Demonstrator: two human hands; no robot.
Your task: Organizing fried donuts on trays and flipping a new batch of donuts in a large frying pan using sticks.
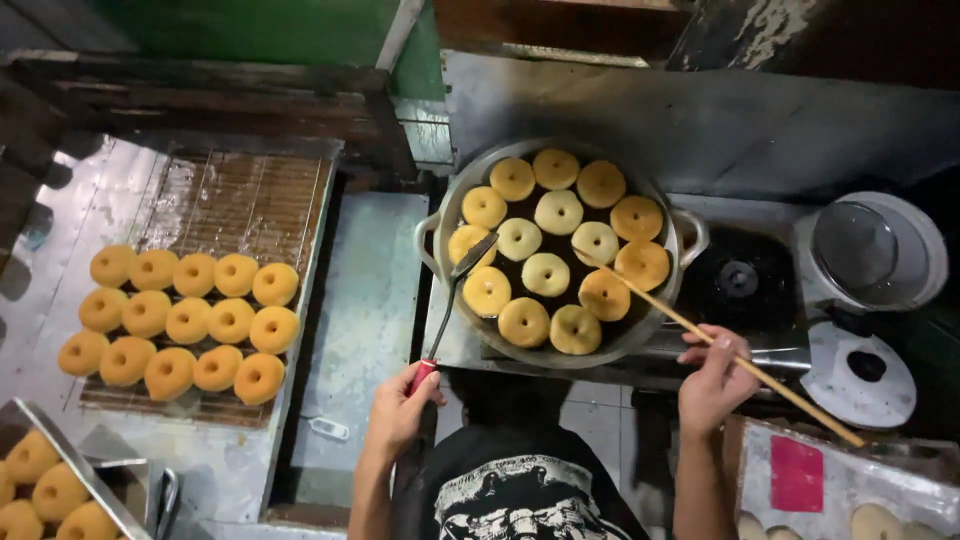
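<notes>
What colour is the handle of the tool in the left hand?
Red handle, gripped by the left hand; head view.

We have a single view, worn on the head, looking steeply down from above and near. The frying pan (560, 250) sits at upper centre, the cooling rack (240, 200) at left, our torso at the bottom edge.

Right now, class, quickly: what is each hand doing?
Left hand: closed on the red-handled tongs, tips by a doughnut in the frying pan.
Right hand: holding a long wooden stick.
</notes>
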